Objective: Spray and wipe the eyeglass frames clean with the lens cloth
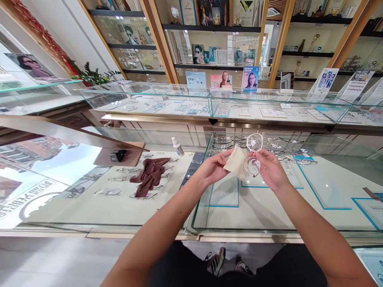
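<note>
Above the glass display counter, my left hand (216,166) is closed on a cream cleaning cloth (236,161). The cloth hangs in folds against a pair of eyeglasses (255,150) with pale, thin rims. My right hand (271,170) pinches the eyeglasses near the middle of the frame; they are turned so one lens sits above the other. The cloth's right edge meets the lower lens, and whether it wraps round the rim cannot be made out. Rows of eyeglass frames (223,140) lie in the counter behind my hands.
A brown cloth (151,175) lies crumpled on the left counter. Behind it stands a white spray bottle (177,146). A wooden board (119,155) with a small black object juts in from the left. Another glass display case (167,113) runs across the back.
</note>
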`<move>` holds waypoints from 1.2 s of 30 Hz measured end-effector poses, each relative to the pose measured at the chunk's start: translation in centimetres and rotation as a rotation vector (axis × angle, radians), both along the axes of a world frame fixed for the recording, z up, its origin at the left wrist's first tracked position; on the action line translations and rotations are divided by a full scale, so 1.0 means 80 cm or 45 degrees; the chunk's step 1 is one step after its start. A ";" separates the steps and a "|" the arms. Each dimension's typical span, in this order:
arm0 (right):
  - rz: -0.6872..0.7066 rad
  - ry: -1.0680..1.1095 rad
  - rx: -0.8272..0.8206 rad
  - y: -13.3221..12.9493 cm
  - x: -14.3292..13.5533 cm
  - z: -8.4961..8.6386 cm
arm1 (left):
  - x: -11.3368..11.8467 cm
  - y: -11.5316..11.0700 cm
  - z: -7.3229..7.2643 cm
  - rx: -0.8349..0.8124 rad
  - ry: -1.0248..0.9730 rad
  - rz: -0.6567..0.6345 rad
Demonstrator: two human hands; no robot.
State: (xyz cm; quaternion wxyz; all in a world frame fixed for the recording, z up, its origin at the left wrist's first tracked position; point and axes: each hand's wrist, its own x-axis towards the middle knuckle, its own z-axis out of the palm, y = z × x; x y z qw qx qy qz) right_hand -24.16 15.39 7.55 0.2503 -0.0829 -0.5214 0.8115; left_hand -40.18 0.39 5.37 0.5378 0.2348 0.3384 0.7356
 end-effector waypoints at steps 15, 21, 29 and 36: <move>-0.092 -0.027 0.079 -0.016 -0.003 -0.004 | 0.047 0.004 -0.003 0.108 0.418 0.164; -0.111 -0.029 0.080 -0.027 -0.002 -0.006 | 0.058 0.009 -0.010 0.088 0.495 0.304; -0.090 -0.029 0.004 -0.026 -0.002 -0.006 | 0.061 0.007 -0.004 0.033 0.522 0.322; 0.014 -0.071 -0.096 -0.027 -0.001 -0.007 | 0.063 0.004 -0.006 -0.050 0.638 0.249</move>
